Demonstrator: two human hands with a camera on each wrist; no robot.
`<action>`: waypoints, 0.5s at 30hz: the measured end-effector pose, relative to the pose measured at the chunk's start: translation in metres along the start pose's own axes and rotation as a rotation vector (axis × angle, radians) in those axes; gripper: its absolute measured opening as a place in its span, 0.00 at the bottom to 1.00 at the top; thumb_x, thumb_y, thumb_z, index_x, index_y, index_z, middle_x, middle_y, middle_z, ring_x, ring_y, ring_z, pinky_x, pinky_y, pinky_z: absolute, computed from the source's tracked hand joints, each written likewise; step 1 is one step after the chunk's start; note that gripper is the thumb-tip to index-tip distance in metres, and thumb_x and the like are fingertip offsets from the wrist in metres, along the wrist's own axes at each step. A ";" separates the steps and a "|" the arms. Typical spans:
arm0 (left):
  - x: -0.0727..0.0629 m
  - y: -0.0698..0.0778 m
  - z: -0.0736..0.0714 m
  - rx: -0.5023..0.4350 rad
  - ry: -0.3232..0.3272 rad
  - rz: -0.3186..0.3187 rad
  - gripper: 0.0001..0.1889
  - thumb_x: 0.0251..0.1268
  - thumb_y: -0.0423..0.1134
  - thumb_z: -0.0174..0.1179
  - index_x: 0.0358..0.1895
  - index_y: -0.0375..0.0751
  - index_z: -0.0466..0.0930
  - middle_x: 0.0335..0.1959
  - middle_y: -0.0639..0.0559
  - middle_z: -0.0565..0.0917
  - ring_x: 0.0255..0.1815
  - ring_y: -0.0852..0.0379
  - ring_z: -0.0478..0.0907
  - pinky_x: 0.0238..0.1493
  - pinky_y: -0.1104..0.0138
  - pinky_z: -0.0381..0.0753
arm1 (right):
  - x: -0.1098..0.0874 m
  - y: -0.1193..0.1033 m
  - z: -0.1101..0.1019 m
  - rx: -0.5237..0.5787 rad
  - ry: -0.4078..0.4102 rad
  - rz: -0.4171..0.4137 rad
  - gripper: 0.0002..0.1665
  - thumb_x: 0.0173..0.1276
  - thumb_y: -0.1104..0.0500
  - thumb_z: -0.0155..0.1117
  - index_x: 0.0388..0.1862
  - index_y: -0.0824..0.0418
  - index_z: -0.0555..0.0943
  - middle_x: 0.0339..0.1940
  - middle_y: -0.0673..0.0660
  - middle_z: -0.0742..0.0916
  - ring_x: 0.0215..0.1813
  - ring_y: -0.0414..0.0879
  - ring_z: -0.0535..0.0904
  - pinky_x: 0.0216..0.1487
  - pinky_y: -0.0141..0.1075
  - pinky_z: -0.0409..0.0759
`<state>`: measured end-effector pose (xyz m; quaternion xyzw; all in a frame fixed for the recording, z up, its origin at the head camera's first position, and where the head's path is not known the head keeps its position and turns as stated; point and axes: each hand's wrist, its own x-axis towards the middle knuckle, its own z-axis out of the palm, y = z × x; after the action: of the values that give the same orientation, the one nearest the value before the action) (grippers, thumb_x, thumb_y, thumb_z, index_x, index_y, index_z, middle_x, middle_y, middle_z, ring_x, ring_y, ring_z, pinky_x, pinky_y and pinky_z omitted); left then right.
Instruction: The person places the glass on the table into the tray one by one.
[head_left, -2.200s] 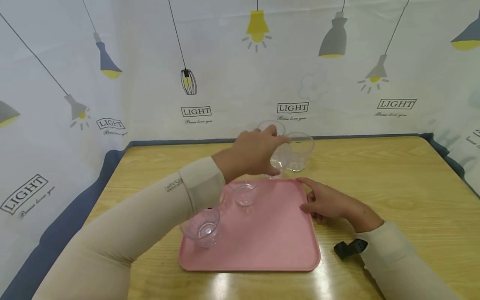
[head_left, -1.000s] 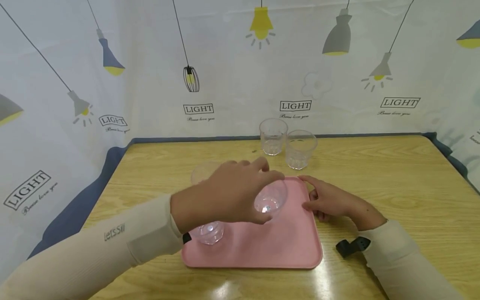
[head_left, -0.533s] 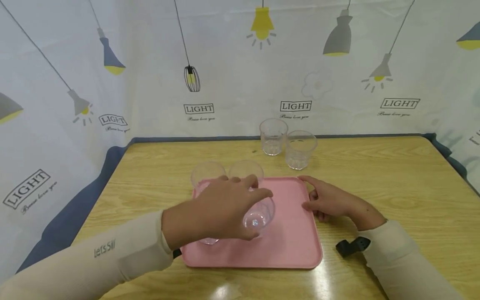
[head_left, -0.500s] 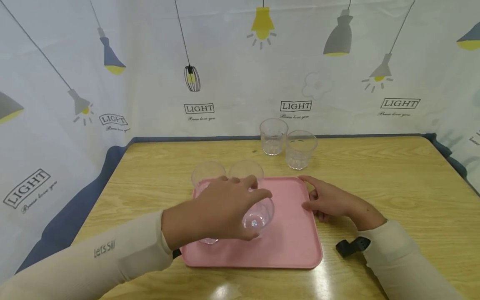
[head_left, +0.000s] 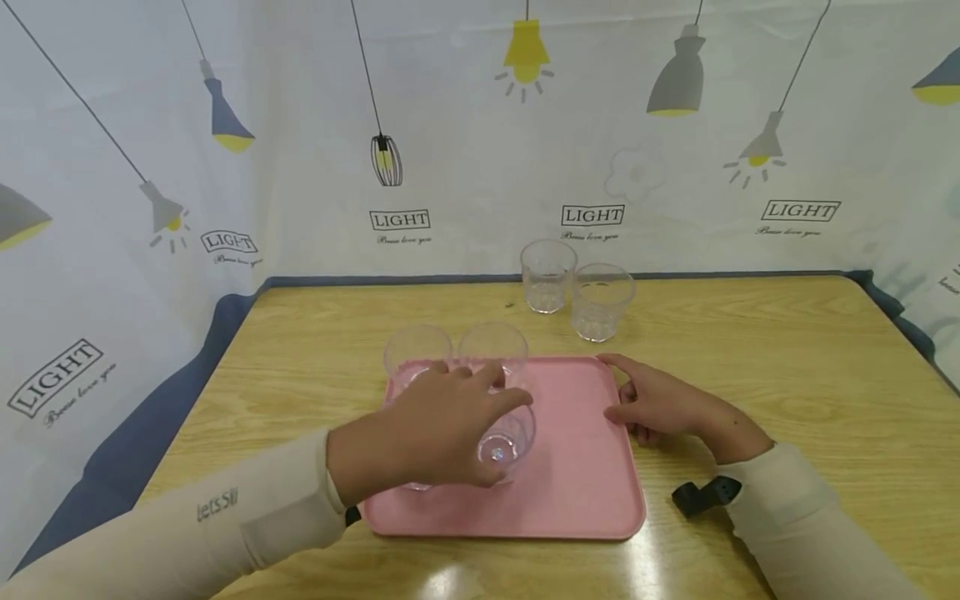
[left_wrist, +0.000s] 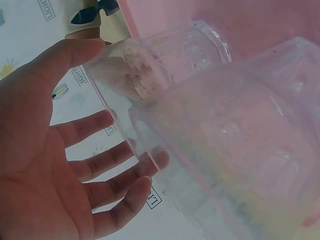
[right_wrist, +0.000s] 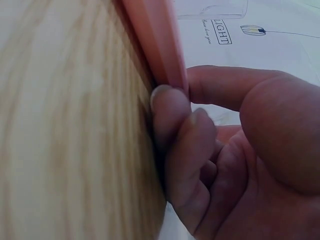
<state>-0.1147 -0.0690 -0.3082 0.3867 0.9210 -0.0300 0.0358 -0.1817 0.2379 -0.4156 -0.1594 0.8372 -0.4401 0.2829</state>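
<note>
My left hand (head_left: 438, 429) grips a clear plastic cup (head_left: 510, 442), upright and low over the pink tray (head_left: 570, 492), slightly front of its middle. In the left wrist view the thumb and fingers spread around the rim of this cup (left_wrist: 160, 67). Two more clear cups stand along the tray's back edge, one at the left (head_left: 418, 346) and one at the middle (head_left: 492, 342). Another cup (head_left: 417, 486) at the front left is mostly hidden by my hand. My right hand (head_left: 663, 407) pinches the tray's right rim, thumb on top and fingers curled underneath.
Two clear cups stand on the wooden table (head_left: 765, 358) behind the tray, one farther back (head_left: 547, 279) and one nearer (head_left: 602, 304). A printed curtain (head_left: 465, 150) hangs along the table's back and sides. A black strap-like device (head_left: 705, 496) sits at my right cuff.
My left hand has taken a cup from the group behind the tray, carried it forward over the tray, then shifted it left and nearer. My right hand stays at the tray's rim.
</note>
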 end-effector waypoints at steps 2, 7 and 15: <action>-0.001 -0.001 0.003 -0.005 -0.005 -0.002 0.38 0.51 0.65 0.69 0.67 0.58 0.73 0.55 0.52 0.79 0.43 0.50 0.81 0.47 0.53 0.82 | 0.000 0.000 0.000 0.000 -0.001 -0.001 0.49 0.71 0.63 0.62 0.81 0.59 0.45 0.20 0.56 0.81 0.18 0.45 0.76 0.18 0.36 0.77; -0.002 -0.002 0.008 -0.017 -0.005 -0.010 0.38 0.51 0.65 0.69 0.67 0.58 0.73 0.56 0.52 0.79 0.44 0.50 0.81 0.47 0.54 0.82 | 0.001 0.000 0.001 0.001 -0.007 0.002 0.49 0.71 0.62 0.63 0.82 0.58 0.45 0.20 0.56 0.81 0.18 0.45 0.77 0.18 0.37 0.77; -0.003 -0.002 0.010 -0.030 0.005 -0.012 0.41 0.51 0.64 0.70 0.70 0.57 0.70 0.60 0.49 0.78 0.50 0.48 0.80 0.52 0.51 0.81 | 0.001 0.000 0.000 0.011 -0.002 0.005 0.50 0.71 0.63 0.62 0.82 0.58 0.44 0.20 0.56 0.81 0.18 0.45 0.76 0.18 0.36 0.77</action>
<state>-0.1135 -0.0732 -0.3180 0.3807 0.9238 -0.0156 0.0393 -0.1822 0.2378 -0.4160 -0.1564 0.8348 -0.4438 0.2857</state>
